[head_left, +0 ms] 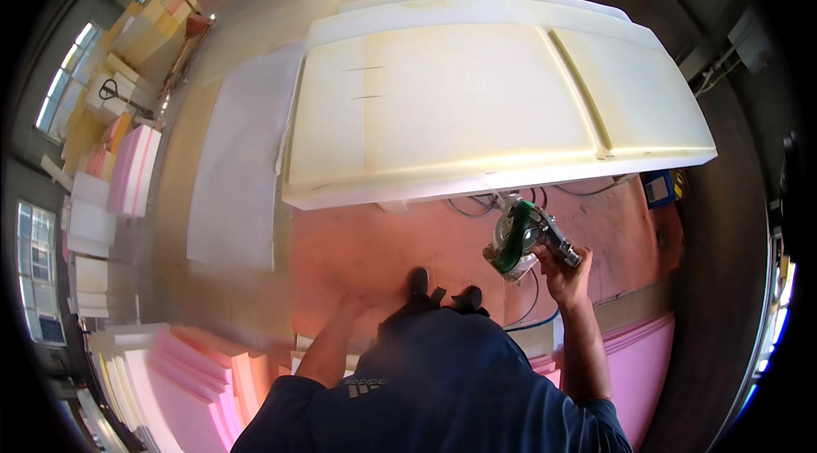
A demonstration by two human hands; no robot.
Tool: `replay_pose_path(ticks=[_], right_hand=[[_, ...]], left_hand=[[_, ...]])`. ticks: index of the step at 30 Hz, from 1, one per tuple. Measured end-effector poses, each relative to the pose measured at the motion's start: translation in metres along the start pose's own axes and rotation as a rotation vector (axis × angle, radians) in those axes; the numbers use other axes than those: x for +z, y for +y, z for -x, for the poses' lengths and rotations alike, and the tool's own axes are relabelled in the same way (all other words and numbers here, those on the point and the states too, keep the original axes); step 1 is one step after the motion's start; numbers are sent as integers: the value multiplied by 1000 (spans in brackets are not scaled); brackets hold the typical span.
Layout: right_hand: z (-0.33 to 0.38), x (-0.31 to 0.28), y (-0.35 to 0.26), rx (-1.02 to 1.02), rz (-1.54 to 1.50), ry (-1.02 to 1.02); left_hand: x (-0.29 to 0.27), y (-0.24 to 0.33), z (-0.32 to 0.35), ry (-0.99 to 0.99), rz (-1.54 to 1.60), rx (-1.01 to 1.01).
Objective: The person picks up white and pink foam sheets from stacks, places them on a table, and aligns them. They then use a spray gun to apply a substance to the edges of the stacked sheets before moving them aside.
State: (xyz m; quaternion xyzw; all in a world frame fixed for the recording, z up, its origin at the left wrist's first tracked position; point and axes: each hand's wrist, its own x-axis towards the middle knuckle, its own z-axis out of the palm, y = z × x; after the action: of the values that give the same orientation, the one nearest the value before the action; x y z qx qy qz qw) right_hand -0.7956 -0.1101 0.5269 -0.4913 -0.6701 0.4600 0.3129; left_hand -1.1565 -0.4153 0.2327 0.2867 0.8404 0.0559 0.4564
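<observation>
right hand (563, 270) grips a green power tool (521, 236) — cream foam slab (477, 104) ahead.

green-grey power cutter (521, 236) | held tilted | just below cream foam slab (477, 104) (front edge)

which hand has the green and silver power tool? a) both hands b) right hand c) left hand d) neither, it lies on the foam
b: the right hand grips the green and silver power tool just below the edge of the big cream foam slab, while the left hand hangs empty, low by the orange floor.
</observation>
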Motion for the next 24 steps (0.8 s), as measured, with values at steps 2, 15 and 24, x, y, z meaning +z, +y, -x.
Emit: replay_pose_path(ticks=[2, 15, 24], right_hand=[[10, -8, 13, 78, -67, 125], [86, -116, 71, 228, 104, 568], [56, -15, 39, 101, -41, 1]], left_hand=[[-3, -4, -12, -19, -4, 42], [-4, 41, -44, -4, -113, 107], [16, -18, -31, 54, -61, 57]])
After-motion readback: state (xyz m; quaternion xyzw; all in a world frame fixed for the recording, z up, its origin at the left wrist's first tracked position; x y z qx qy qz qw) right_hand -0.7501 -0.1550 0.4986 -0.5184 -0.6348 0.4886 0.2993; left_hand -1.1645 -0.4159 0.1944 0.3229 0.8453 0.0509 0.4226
